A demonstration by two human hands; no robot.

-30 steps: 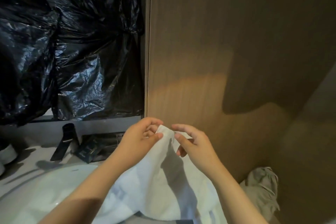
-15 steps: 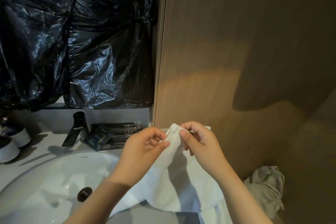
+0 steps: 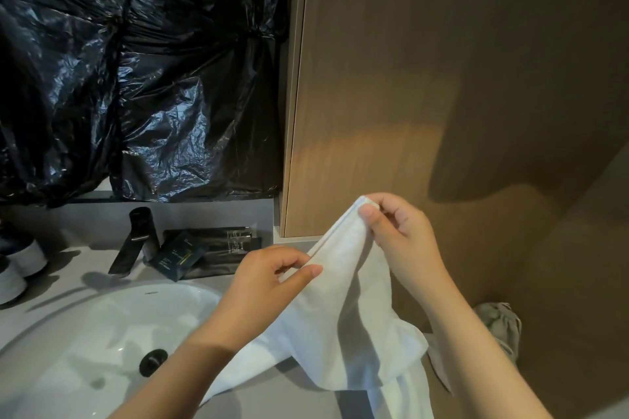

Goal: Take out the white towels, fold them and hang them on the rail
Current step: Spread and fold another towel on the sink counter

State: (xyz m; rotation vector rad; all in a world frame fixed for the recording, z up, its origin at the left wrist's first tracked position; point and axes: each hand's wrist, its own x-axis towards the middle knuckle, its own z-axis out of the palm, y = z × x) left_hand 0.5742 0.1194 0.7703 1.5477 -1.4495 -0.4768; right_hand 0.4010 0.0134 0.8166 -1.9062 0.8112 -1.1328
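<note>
A white towel [image 3: 343, 309] hangs between my hands above the right edge of the counter, its lower part draped over the counter and down the front. My right hand [image 3: 398, 231] pinches the towel's top corner, held up in front of the wooden panel. Lower and to the left, my left hand [image 3: 272, 279] pinches the towel's hemmed edge between thumb and fingers. No rail is in view.
A white sink [image 3: 102, 333] with a dark drain lies at the lower left, with a black tap [image 3: 136, 238] and dark sachets [image 3: 204, 252] behind it. Black plastic sheeting [image 3: 136, 71] covers the wall above. A wooden panel [image 3: 425, 95] stands at the right, with a crumpled grey cloth [image 3: 500, 326] beside it.
My hands have drawn apart along the towel's edge: the right hand rose with the corner, the left slid down and left. The view shifted left, showing more of the sink.
</note>
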